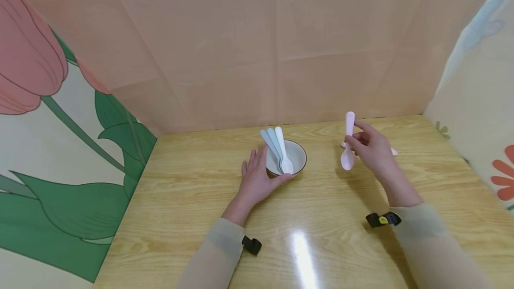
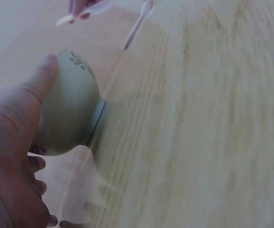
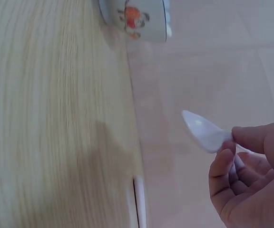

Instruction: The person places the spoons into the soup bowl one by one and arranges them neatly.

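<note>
A white bowl (image 1: 298,154) with a dark rim stands on the table, and a printed pattern shows on its outside in both wrist views. Three spoons lean in it: a lavender one (image 1: 267,138), a light blue one (image 1: 274,139) and a white one (image 1: 283,148). My left hand (image 1: 257,177) rests against the bowl's near left side, thumb along the rim, fingers mostly straight. To the right, my right hand (image 1: 373,148) pinches a pink spoon (image 1: 347,160) above the table, handle up and scoop down. A second pink spoon (image 1: 395,151) lies behind that hand, its middle hidden.
The wooden table (image 1: 180,200) ends at the back against a plain pinkish cloth (image 1: 225,79). Flower-printed sheets (image 1: 80,208) stand along the left and right sides. A black band with a small device (image 1: 383,220) sits at the right wrist.
</note>
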Motion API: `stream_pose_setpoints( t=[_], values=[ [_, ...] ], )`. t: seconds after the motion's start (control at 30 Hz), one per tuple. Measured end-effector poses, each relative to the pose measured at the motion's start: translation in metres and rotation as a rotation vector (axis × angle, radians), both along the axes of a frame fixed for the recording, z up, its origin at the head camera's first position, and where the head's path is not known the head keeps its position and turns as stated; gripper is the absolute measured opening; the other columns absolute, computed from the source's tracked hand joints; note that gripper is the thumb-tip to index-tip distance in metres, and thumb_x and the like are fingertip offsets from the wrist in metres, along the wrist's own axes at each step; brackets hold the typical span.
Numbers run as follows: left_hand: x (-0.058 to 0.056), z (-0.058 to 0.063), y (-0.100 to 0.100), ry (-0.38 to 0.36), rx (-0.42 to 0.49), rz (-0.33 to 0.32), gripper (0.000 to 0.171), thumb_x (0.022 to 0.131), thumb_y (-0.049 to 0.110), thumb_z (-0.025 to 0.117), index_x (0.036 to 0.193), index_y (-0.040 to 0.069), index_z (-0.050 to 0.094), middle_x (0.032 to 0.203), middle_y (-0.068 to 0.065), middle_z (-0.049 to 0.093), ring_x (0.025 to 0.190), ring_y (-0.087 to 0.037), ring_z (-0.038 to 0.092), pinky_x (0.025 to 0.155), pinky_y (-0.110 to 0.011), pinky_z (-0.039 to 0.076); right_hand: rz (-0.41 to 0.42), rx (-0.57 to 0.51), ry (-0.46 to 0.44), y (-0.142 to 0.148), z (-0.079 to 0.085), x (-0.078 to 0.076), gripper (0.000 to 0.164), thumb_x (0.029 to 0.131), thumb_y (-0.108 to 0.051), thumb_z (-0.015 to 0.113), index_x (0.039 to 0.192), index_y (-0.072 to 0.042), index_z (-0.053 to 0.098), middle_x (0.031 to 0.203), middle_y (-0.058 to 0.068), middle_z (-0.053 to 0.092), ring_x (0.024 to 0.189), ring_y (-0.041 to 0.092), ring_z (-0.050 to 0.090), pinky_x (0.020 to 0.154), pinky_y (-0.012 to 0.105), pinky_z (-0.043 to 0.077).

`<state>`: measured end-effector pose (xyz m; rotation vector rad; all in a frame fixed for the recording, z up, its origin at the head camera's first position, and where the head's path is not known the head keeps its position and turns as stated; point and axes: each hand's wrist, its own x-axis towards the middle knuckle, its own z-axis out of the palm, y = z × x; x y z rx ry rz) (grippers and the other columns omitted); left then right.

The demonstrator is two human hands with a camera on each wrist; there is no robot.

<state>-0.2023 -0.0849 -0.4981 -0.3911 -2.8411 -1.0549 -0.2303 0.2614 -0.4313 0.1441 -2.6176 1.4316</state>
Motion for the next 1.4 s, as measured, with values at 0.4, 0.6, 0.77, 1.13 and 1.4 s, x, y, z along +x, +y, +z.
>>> stream_pose_setpoints(
  t=[0.4,0.6,0.77,1.13,1.4],
  values=[
    [0.0,0.001,0.0,-0.001,0.007,-0.002,0.121,0.091,0.076,0.077,0.179,0.023,0.014,0.182,-0.011,0.025,0.168,-0.045,0.013,0.128,-0.075,0.009,0.05,-0.082,0.025,-0.04,0.006,-0.009,0.06,0.113,-0.018,0.067,0.168,-0.006,0.045,0.113,0.027,0.074,0.082,0.011,0.067,0.071,0.023,0.058],
    [0.0,0.0,0.0,0.002,0.009,-0.006,0.121,0.091,0.075,0.078,0.179,0.022,0.014,0.181,-0.012,0.026,0.167,-0.046,0.014,0.127,-0.076,0.01,0.071,-0.126,0.019,-0.06,0.008,-0.012,0.059,0.112,-0.016,0.068,0.166,-0.006,0.047,0.111,0.026,0.075,0.082,0.016,0.068,0.071,0.024,0.059],
    [0.0,0.001,0.0,-0.007,0.005,-0.005,0.121,0.091,0.076,0.077,0.179,0.023,0.013,0.182,-0.012,0.025,0.168,-0.045,0.012,0.127,-0.076,0.009,0.099,-0.163,0.01,-0.076,0.009,-0.016,0.06,0.111,-0.015,0.07,0.166,-0.005,0.047,0.109,0.025,0.075,0.081,0.015,0.068,0.072,0.025,0.059],
    [0.0,0.002,-0.001,-0.013,-0.006,-0.008,0.121,0.092,0.077,0.075,0.179,0.022,0.012,0.182,-0.011,0.024,0.168,-0.045,0.012,0.127,-0.077,0.01,0.139,-0.143,-0.023,-0.102,0.009,-0.023,0.062,0.11,-0.013,0.071,0.167,-0.008,0.047,0.105,0.023,0.078,0.083,0.027,0.071,0.076,0.032,0.063],
    [-0.002,0.0,-0.001,-0.01,-0.015,-0.006,0.12,0.092,0.078,0.074,0.178,0.021,0.014,0.182,-0.01,0.025,0.168,-0.043,0.011,0.127,-0.077,0.01,0.177,-0.125,-0.066,-0.115,0.005,-0.028,0.075,0.109,-0.014,0.073,0.174,-0.015,0.034,0.102,0.018,0.079,0.084,0.025,0.072,0.073,0.027,0.06]
  ],
)
